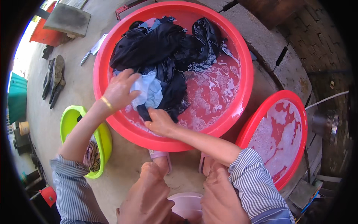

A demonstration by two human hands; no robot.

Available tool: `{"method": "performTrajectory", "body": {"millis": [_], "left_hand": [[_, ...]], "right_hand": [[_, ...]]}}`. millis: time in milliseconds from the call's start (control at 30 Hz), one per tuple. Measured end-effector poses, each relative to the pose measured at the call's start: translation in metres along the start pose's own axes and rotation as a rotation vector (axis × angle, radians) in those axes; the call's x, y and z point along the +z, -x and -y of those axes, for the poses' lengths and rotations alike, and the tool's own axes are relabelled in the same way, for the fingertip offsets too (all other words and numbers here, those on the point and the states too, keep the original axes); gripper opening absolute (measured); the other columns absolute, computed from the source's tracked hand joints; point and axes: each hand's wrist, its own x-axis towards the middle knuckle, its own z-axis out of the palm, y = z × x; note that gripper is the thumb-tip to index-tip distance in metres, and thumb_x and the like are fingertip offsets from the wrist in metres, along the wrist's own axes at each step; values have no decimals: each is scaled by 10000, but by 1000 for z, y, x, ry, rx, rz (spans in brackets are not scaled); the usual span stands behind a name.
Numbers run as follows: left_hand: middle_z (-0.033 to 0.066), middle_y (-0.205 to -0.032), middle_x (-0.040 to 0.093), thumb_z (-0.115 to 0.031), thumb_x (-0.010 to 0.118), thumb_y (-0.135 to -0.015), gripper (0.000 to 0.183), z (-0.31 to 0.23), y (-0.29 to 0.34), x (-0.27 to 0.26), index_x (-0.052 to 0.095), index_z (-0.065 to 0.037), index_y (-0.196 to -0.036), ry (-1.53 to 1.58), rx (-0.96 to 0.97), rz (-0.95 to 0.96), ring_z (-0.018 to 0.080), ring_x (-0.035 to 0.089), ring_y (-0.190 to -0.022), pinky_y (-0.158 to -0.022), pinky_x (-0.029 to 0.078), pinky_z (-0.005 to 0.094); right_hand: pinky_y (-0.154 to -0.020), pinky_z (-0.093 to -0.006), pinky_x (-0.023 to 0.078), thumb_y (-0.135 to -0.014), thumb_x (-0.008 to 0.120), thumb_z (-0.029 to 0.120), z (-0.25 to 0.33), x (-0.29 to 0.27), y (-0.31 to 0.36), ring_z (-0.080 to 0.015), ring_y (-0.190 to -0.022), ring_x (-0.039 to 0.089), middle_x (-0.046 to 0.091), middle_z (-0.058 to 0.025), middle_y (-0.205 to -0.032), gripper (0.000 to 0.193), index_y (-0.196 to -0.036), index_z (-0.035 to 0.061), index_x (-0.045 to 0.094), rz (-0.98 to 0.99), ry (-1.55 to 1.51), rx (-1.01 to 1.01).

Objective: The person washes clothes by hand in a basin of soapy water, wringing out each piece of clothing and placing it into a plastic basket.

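Note:
A big red basin [112, 41] holds soapy water and a heap of dark wet clothes [156, 44]. My left hand [119, 89], with a gold bangle at the wrist, grips a pale blue cloth [149, 89] at the near left of the basin. Just below it, my right hand [160, 121] clutches the lower end of that cloth together with dark fabric. Both sleeves are striped and rolled up.
A second red basin [257, 123] with foamy water stands at the right. A lime green bowl [67, 119] with clothes sits at the left. A knife [93, 48] and dark sandals [54, 80] lie on the concrete floor. A pink bowl [186, 203] sits between my knees.

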Motion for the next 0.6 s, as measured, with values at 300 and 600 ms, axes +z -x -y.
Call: {"method": "performTrajectory", "body": {"millis": [300,600], "left_hand": [[34,-1188,521,-295,623,-754,377,-36,-56,98,607,-193,-1116,-426,422,558,221,370,-1261,-1050,216,562],[-36,-1014,577,-186,571,-778,182,21,1,76,714,-180,-891,-704,349,620,158,480,-1116,-1065,218,564]], "right_hand": [[-837,-365,470,-708,652,150,9,-84,-11,-281,-934,621,645,-189,-969,337,-1016,15,638,498,240,-169],[-893,-557,370,-689,603,84,-90,-204,-94,-281,-1096,546,629,-152,-1078,337,-1021,31,580,-128,1063,165]]}}
